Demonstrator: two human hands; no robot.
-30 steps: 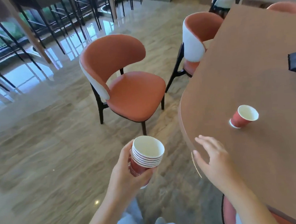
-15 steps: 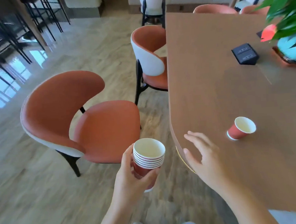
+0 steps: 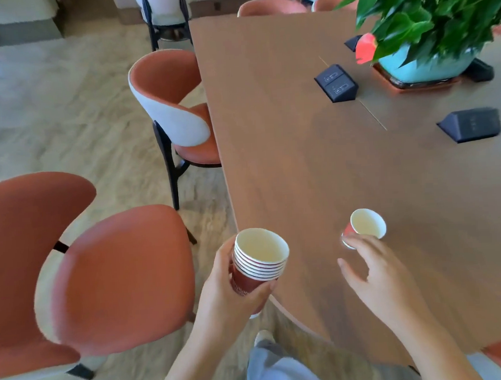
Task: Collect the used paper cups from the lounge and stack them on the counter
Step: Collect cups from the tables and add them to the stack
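My left hand (image 3: 224, 290) grips a stack of several nested red paper cups (image 3: 257, 262) with white insides, held upright just off the brown table's near edge. A single red paper cup (image 3: 366, 226) stands tilted on the table (image 3: 299, 146), its mouth toward me. My right hand (image 3: 375, 273) is stretched over the table with fingers apart; its fingertips reach the cup's lower left side, and I cannot tell if they touch it.
Two orange chairs (image 3: 111, 272) (image 3: 175, 106) stand on the marble floor left of the table. Black socket boxes (image 3: 336, 82) (image 3: 469, 124) and a potted plant in a turquoise pot (image 3: 428, 61) sit farther back on the table.
My view has swung right and closer to the table. My right hand has moved forward from the table's edge up to the single cup. The left hand keeps the stack.
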